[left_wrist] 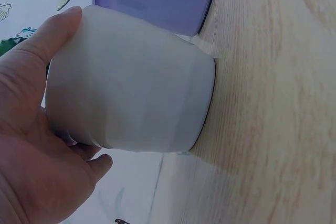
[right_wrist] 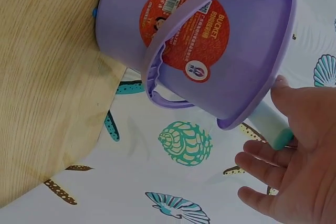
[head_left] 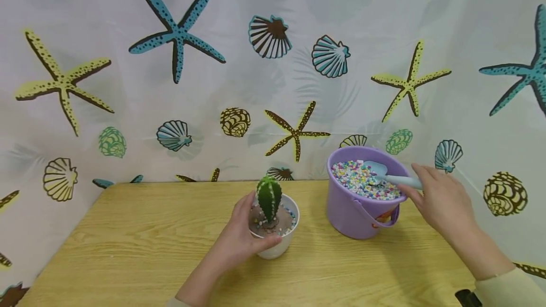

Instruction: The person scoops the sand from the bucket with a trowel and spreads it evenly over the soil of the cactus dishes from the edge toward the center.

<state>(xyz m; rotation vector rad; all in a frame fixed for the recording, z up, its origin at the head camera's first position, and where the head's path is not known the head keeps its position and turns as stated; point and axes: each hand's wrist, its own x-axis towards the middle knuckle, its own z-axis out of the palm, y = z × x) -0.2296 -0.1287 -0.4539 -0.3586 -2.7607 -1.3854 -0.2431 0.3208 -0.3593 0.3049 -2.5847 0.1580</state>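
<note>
A green cactus [head_left: 268, 200] stands in a white flower pot [head_left: 276, 249] on the table, with brownish soil and some coloured pebbles round its base. My left hand [head_left: 237, 237] grips the pot from the left, thumb at the near side and fingers at the back. To the right, a purple bucket [head_left: 346, 212] is filled with small multicoloured pebbles [head_left: 356, 181]. A light blue toy shovel [head_left: 398, 180] lies with its blade on them and its handle over the rim. My right hand [head_left: 447, 203] is at the handle's end, fingers spread, thumb by the rim in the right wrist view.
The wooden table [head_left: 141, 240] reaches back to a white curtain [head_left: 239, 79] printed with starfish and shells. The bucket's handle [right_wrist: 178, 19] hangs down its side, across a red label [right_wrist: 210, 40]. The bucket stands just right of the pot.
</note>
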